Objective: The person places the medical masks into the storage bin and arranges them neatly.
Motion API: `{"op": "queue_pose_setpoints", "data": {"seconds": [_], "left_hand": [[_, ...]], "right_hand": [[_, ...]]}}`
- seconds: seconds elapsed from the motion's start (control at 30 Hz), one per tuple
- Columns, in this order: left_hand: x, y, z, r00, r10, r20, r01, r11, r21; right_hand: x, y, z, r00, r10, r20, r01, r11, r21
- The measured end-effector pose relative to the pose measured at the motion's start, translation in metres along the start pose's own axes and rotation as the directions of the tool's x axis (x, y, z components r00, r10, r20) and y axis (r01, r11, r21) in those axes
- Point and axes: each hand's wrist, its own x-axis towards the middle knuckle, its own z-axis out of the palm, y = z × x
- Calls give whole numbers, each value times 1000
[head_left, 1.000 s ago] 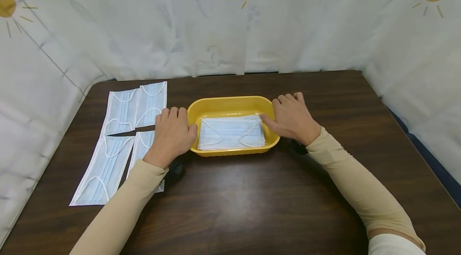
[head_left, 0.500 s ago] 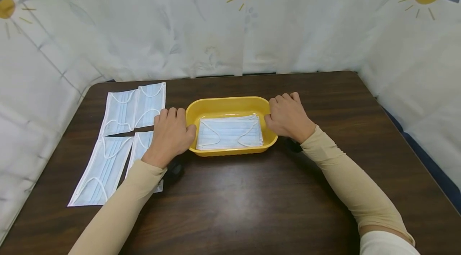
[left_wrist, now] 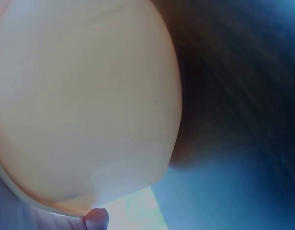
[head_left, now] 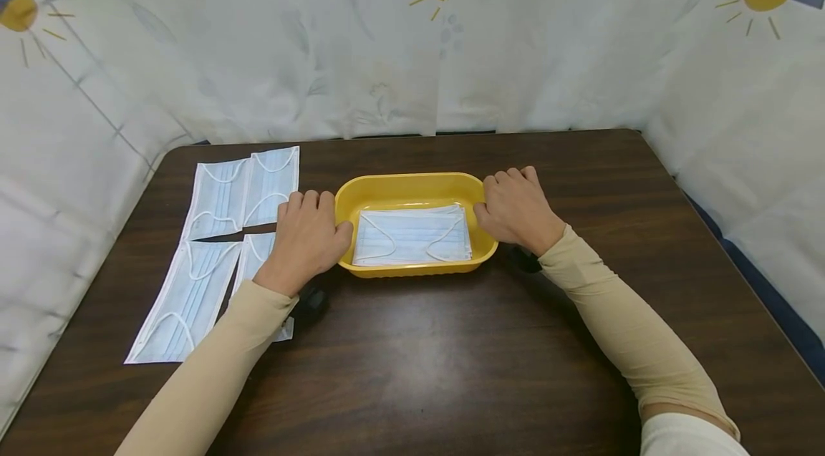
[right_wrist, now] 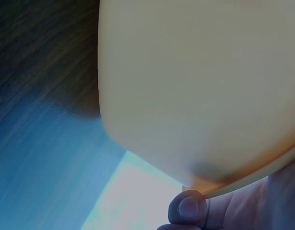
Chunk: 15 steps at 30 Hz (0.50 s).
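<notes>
A yellow plastic tray point(head_left: 412, 187) lies in the middle of the head view, with a stack of pale blue face masks point(head_left: 412, 235) inside. My left hand point(head_left: 309, 238) grips its left end, thumb over the rim. At the other end, my right hand point(head_left: 518, 207) holds the rim, its thumb at the inner edge. Both wrist views are filled by the tray's outer wall point(left_wrist: 90, 96), which looks pale there. A fingertip point(left_wrist: 96, 219) of the left hand and one fingertip point(right_wrist: 188, 208) of the right show under the rim. Whether the tray touches the table, I cannot tell.
Several face masks point(head_left: 219, 198) lie flat in two rows on the left of the dark wooden table point(head_left: 419, 370); my left hand and forearm partly cover them. A white patterned curtain point(head_left: 322, 48) hangs behind the table and along its sides.
My right thumb has drawn in from above the masks and curled onto the tray's right rim. The left hand keeps its hold, and the tray shows no clear movement.
</notes>
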Motion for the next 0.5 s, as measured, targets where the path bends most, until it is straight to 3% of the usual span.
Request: {"op": "queue_pose_setpoints", "data": {"seconds": [0.33, 0.5], "left_hand": [[-1, -2, -6, 995, -21, 102, 25, 999, -36], [-1, -4, -9, 995, -20, 102, 26, 998, -52]], "right_hand": [[0, 1, 0, 1000, -4, -8, 4, 1000, 7], [0, 1, 0, 1000, 15, 12, -15, 1000, 15]]}}
